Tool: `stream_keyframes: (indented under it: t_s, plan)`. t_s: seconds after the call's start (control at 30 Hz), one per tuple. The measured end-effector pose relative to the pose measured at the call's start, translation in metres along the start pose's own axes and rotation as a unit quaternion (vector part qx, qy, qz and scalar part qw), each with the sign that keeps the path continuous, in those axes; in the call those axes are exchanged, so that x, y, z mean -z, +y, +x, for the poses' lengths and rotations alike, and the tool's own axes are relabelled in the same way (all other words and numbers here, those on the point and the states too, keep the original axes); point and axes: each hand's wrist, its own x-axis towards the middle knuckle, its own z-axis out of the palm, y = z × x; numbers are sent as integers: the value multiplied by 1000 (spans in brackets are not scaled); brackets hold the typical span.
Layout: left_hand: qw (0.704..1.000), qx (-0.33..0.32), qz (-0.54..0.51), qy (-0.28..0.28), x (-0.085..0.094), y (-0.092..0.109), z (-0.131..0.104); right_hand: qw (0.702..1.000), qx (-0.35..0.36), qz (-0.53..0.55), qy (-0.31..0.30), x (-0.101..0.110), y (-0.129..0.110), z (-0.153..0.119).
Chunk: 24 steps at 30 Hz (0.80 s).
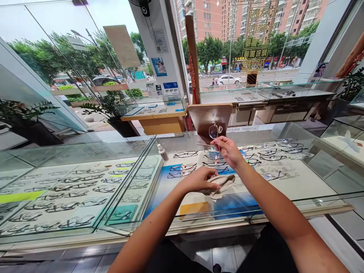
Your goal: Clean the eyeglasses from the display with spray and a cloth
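Note:
My right hand [229,151] is raised above the glass display counter [304,193], its fingers pinched on a pair of eyeglasses [213,132] with thin rims. The lenses stand up above the fingertips, held away from the glass. Lower and to the left, my left hand [200,179] is closed on a beige cloth [216,192], which hangs loosely folded from the fingers. A small white spray bottle [162,153] stands upright on the counter, left of both hands. Several eyeglass frames [273,152] lie in rows beneath and around my hands.
Behind my right hand a brown tilted panel [209,115] stands on the counter. More frames [71,185] fill the glass case on the left. Glass edges run along the counter's front. Farther off are potted plants [110,110], other display cases [159,113] and large windows.

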Motion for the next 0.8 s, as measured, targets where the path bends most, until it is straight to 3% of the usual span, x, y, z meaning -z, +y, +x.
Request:
stream_keyframes:
  t_s: [0.1, 0.23, 0.37, 0.5, 0.67, 0.8]
  plan:
    - [999, -1, -35, -15, 6, -1, -3, 1000, 2, 4, -4, 1, 2, 0]
    - [990, -62, -128, -9, 13, 1, -6, 1000, -10, 7, -21, 2, -1, -3]
    - [967, -52, -231, 90, 32, 11, -12, 999, 7, 20, -35, -5, -22, -8]
    - [926, -19, -313, 211, 75, 43, -21, 998, 25, 8, -53, -24, -60, -5]
    - [936, -92, -155, 304, 122, 104, -33, 993, 77, -18, -83, -55, -100, 4]
    - [917, -134, -73, 368, 124, 127, -36, 992, 84, -13, -90, -70, -104, 2]
